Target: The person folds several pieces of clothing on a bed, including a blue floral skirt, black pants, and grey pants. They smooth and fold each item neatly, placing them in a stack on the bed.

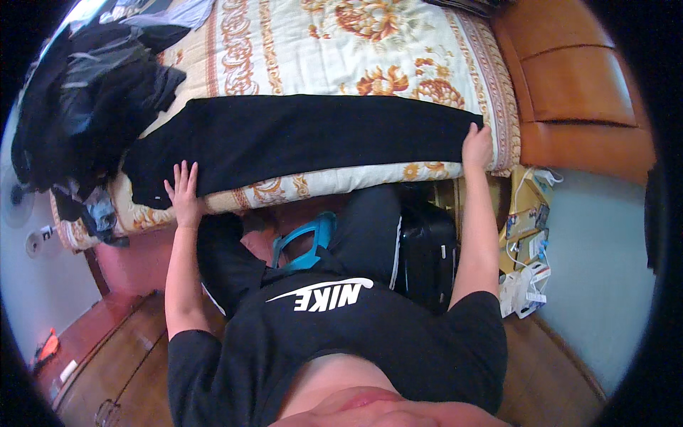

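Black trousers [325,131] lie across the near side of a bed, apparently folded lengthwise. Their wide end is on the left, and one leg tapers off to the right. My left hand [185,200] rests on the lower edge of the wide end, palm down, fingers spread. At the far right, my right hand [477,147] grips the narrow hem end, its fingers curled over the cloth. Beneath the trousers is a cream bedspread [304,48] with orange flowers and a patterned border.
Dark clothes [96,107] are heaped at the left. A brown padded panel [576,85] borders the bed on the right. Below the bed's edge are a turquoise plastic object [307,240] and a black suitcase [427,251]. Boxes [528,219] with white cables stand by the right wall.
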### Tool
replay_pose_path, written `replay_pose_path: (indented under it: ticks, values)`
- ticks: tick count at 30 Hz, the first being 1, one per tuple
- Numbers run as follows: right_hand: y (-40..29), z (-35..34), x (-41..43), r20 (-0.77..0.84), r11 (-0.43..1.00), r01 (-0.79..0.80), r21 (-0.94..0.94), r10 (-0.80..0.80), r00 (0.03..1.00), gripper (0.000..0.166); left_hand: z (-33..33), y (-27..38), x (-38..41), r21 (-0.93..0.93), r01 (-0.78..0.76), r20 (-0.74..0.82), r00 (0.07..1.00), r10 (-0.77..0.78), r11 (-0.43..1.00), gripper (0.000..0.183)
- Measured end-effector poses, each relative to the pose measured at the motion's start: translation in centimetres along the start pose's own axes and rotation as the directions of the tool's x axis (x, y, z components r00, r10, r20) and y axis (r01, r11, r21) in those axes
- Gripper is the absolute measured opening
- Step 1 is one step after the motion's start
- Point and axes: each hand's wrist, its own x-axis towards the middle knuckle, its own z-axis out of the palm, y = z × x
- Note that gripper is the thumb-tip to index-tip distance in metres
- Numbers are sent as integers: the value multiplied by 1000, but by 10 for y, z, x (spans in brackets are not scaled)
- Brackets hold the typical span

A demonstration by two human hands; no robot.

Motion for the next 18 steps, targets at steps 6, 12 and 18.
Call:
replay_pose_path:
  ticks: [6,12,18]
  values:
    - [23,-13,32,-65,986,161,-38,-163,984,39,-11,11,2,61,-45,-115,992,52,997,57]
    - [20,-11,41,-13,967,75,-244,-80,997,36,-37,14,-7,-321,-59,-16,998,57,945,55]
    - [-118,12,-56,-278,653,739,165,-688,670,35,-4,-101,-20,-792,556,69,492,-868,253,47]
